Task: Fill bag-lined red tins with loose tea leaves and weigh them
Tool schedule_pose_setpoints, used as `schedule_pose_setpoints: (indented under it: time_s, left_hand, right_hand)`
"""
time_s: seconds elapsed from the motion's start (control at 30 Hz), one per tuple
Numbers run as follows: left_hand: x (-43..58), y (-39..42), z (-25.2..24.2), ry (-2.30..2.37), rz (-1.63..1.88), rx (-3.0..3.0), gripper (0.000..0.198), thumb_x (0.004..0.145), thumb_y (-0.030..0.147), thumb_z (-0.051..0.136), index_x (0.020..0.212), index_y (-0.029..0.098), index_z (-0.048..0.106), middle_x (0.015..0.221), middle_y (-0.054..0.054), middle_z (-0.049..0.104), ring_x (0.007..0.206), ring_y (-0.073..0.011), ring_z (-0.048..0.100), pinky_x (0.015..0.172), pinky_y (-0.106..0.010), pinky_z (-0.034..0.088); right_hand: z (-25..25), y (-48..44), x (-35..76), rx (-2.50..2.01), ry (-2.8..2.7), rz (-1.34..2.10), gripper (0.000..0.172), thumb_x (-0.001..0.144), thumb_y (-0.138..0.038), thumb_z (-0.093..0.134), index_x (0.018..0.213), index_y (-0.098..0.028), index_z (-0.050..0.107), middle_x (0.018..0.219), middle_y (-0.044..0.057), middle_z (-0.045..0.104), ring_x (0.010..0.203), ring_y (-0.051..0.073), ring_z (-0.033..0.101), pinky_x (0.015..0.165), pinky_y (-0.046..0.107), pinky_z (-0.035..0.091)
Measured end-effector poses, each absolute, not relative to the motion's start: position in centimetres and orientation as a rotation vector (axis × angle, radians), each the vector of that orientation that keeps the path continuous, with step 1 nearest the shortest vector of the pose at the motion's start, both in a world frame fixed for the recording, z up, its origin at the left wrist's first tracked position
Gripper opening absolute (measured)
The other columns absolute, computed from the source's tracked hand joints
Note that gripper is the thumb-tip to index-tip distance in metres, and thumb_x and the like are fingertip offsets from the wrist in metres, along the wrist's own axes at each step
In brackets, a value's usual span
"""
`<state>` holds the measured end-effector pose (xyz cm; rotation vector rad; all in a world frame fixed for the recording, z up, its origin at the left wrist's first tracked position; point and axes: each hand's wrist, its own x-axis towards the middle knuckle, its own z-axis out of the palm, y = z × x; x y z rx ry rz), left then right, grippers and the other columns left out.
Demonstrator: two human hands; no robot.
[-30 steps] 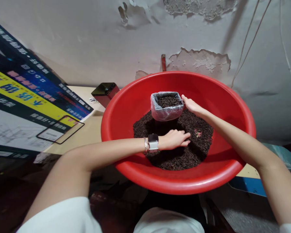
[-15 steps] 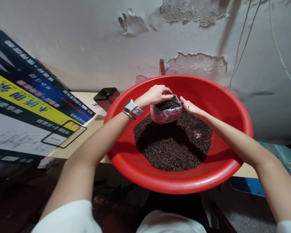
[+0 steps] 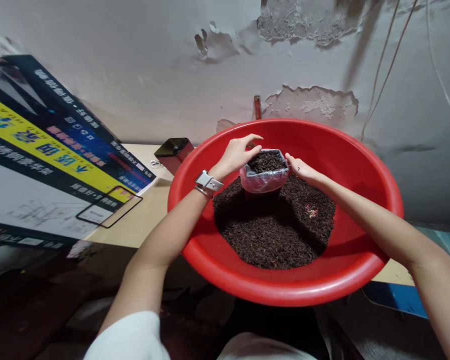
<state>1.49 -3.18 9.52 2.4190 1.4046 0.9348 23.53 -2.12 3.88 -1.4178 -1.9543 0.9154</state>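
Observation:
A big red plastic basin (image 3: pixel 360 165) holds a heap of dark loose tea leaves (image 3: pixel 273 230). In the heap stands a small container lined with a clear plastic bag (image 3: pixel 264 175), filled with the same leaves. My left hand (image 3: pixel 238 152), with a watch on the wrist, rests at the bag's left rim, its fingers loosely spread over the edge. At the bag's right rim, my right hand (image 3: pixel 302 169) touches the edge, and its fingers are partly hidden.
A dark red box (image 3: pixel 174 151) sits on the pale table left of the basin. A large printed poster board (image 3: pixel 48 165) leans at the left. A peeling grey wall rises close behind. A blue object (image 3: pixel 395 297) lies under the basin's right edge.
My left hand rose out of the loose leaves at the front and went to the bag's left rim, and its fingers have since loosened. The right hand stayed at the right rim.

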Motion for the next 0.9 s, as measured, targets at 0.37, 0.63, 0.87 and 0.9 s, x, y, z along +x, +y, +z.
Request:
schedule_pose_setpoints:
  time_s: [0.37,0.63,0.87,0.9]
  left_hand:
    - [0.1,-0.9,7.6,1.415,0.596,2.542,0.042,0.088,0.035,0.057,0.126,0.018,0.057,0.130,-0.010,0.062,0.120,-0.0234,0.057,0.104,-0.037,0.041]
    - [-0.4,-0.6,7.8,1.378,0.573,2.511,0.039,0.093,0.041,0.044,0.121,0.020,0.061,0.126,-0.007,0.065,0.116,-0.0215,0.060,0.101,-0.033,0.043]
    - [0.0,-0.7,7.8,1.459,0.670,2.428,0.039,0.093,0.041,0.041,0.111,0.018,0.067,0.117,-0.007,0.069,0.109,-0.0217,0.062,0.098,-0.032,0.044]
    - [0.0,-0.8,7.9,1.489,0.688,2.373,0.039,0.093,0.041,0.041,0.112,0.018,0.067,0.117,-0.007,0.069,0.108,-0.0217,0.062,0.098,-0.031,0.044]
  right_hand:
    - [4.2,-2.0,25.4,-1.508,-1.867,0.929,0.070,0.101,-0.049,0.013,0.097,-0.012,0.072,0.093,0.014,0.074,0.090,0.021,0.068,0.089,0.039,0.049]
    - [2.8,-0.8,27.3,-1.795,-2.134,0.632,0.019,0.084,-0.029,0.066,0.097,-0.017,0.074,0.117,0.013,0.068,0.117,0.029,0.057,0.106,0.049,0.037]
    - [3.7,-2.8,22.9,-1.434,-1.690,1.286,0.053,0.100,-0.048,0.026,0.125,-0.016,0.059,0.123,0.013,0.065,0.104,0.025,0.063,0.086,0.041,0.052]
    - [3.7,-3.0,22.6,-1.435,-1.654,1.317,0.051,0.099,-0.048,0.029,0.123,-0.015,0.060,0.120,0.013,0.066,0.101,0.024,0.063,0.083,0.039,0.053]
